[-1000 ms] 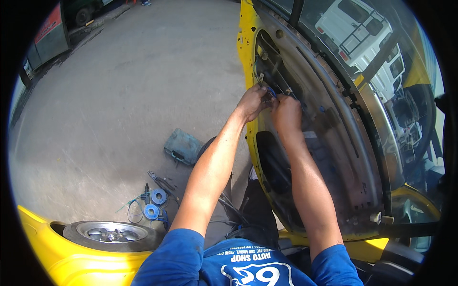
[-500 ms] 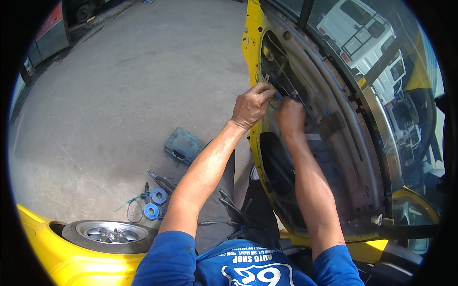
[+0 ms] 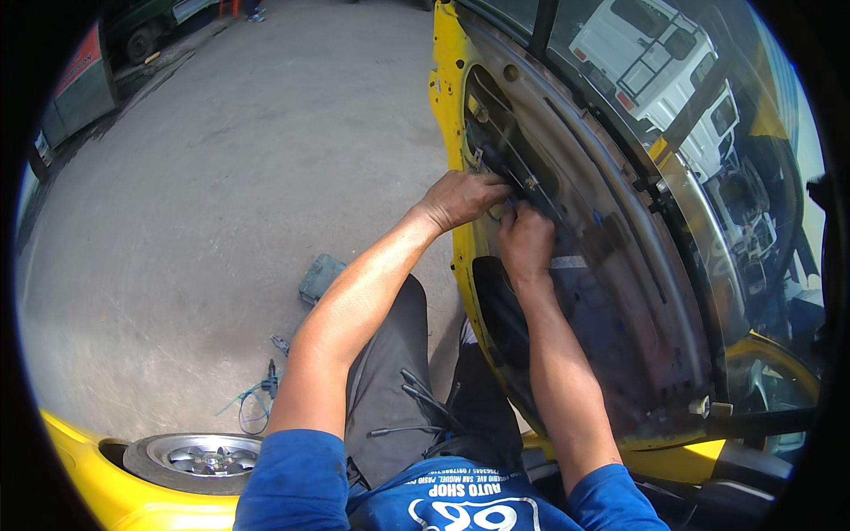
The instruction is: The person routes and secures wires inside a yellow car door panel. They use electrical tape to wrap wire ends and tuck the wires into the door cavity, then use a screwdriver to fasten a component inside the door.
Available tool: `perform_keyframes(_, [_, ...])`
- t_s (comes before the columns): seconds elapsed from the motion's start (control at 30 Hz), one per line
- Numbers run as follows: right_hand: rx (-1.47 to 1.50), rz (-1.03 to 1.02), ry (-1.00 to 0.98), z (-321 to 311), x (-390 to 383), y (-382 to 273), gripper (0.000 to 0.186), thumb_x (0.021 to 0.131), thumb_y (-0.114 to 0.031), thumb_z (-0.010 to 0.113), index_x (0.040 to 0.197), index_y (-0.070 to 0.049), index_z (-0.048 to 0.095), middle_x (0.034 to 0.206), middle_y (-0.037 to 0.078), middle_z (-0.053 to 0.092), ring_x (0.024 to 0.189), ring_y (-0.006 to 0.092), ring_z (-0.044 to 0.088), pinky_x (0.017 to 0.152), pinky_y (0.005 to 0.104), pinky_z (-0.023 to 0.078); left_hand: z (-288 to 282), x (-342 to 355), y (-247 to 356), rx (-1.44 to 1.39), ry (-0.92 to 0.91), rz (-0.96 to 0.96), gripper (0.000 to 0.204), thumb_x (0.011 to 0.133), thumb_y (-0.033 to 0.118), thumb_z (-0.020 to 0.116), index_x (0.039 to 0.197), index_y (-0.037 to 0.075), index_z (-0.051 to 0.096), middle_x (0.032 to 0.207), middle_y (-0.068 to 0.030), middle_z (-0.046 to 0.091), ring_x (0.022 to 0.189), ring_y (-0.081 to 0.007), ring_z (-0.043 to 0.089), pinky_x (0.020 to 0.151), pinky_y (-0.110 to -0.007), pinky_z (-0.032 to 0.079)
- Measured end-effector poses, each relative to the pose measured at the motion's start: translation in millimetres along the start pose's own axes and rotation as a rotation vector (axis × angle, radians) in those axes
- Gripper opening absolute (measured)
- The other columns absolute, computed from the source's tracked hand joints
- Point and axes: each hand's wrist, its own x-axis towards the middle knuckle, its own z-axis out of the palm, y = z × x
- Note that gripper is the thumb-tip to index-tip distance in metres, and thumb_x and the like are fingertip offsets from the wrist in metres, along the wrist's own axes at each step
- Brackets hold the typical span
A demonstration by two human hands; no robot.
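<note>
A yellow car door (image 3: 453, 97) stands open in front of me with its inner panel off, showing dark metal and a large opening (image 3: 505, 133) with rods inside. My left hand (image 3: 465, 196) reaches over the door's yellow edge, its fingers pinched together by the lower part of that opening. Just below and to the right, my right hand (image 3: 529, 237) is closed, thumb and fingers pressed together. A small bit of blue shows between the two hands. What either hand pinches is mostly hidden by the fingers.
On the concrete floor (image 3: 221, 177) to the left lie a grey-green case (image 3: 319, 276) and tools with thin wire (image 3: 257, 403), partly behind my left arm. A wheel (image 3: 208, 460) in yellow bodywork sits lower left. Beyond the door glass stands a white vehicle (image 3: 660, 62).
My view has shifted, so the door appears further left. My hands have drawn closer together, the left turning flatter over the right. My left arm now covers the blue spools on the floor.
</note>
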Motion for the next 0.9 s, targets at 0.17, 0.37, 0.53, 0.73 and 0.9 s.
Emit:
perform_keyframes(0.17, [0.033, 0.047, -0.082, -9.3, 10.1, -6.7, 0.013, 0.092, -0.010, 0.066, 0.092, 0.002, 0.069, 0.086, 0.027, 0.070, 0.082, 0.0461, 0.070, 0.071, 0.0512, 0.057, -10.6, 15.4, -3.7, 0.109, -0.095, 0.024, 0.019, 0.095, 0.018, 0.065, 0.111, 0.018, 0.074, 0.103, -0.0007, 0.073, 0.088, -0.0251, 0.074, 0.071, -0.038, 0.061])
perform_keyframes(0.37, [0.197, -0.024, -0.045, -32.7, -1.9, -7.3, 0.034, 0.091, -0.006, 0.065, 0.123, 0.003, 0.066, 0.110, 0.032, 0.069, 0.105, 0.0465, 0.068, 0.090, 0.0509, 0.055, -10.1, 22.0, -6.8, 0.077, -0.086, -0.001, 0.023, 0.094, 0.016, 0.063, 0.115, 0.018, 0.073, 0.106, -0.0014, 0.073, 0.088, -0.0273, 0.074, 0.072, -0.038, 0.061])
perform_keyframes(0.53, [0.259, -0.098, 0.064, -62.9, -50.0, -2.1, 0.038, 0.090, 0.001, 0.063, 0.128, 0.001, 0.065, 0.116, 0.024, 0.070, 0.108, 0.0428, 0.068, 0.094, 0.0466, 0.055, -7.9, 17.3, -9.2, 0.131, -0.069, -0.037, 0.027, 0.095, 0.015, 0.061, 0.118, 0.019, 0.073, 0.110, -0.0011, 0.073, 0.089, -0.0280, 0.074, 0.072, -0.039, 0.061])
perform_keyframes(0.73, [0.377, 0.114, -0.148, -123.1, -161.3, 19.1, 0.029, 0.087, 0.007, 0.063, 0.113, -0.001, 0.073, 0.106, 0.017, 0.073, 0.096, 0.0341, 0.071, 0.085, 0.0413, 0.056, -8.0, 2.8, -7.7, 0.194, -0.136, -0.057, 0.022, 0.096, 0.014, 0.060, 0.114, 0.015, 0.073, 0.112, -0.0015, 0.073, 0.087, -0.0279, 0.074, 0.071, -0.040, 0.062])
perform_keyframes(0.9, [0.342, 0.323, -0.319, -152.2, -233.2, 47.4, 0.023, 0.089, 0.002, 0.062, 0.109, 0.000, 0.075, 0.101, 0.018, 0.074, 0.093, 0.0351, 0.073, 0.081, 0.0384, 0.057, -10.0, -16.1, 0.8, 0.255, -0.156, -0.118, 0.019, 0.099, 0.015, 0.059, 0.113, 0.014, 0.072, 0.111, -0.0044, 0.075, 0.087, -0.0294, 0.074, 0.072, -0.040, 0.062])
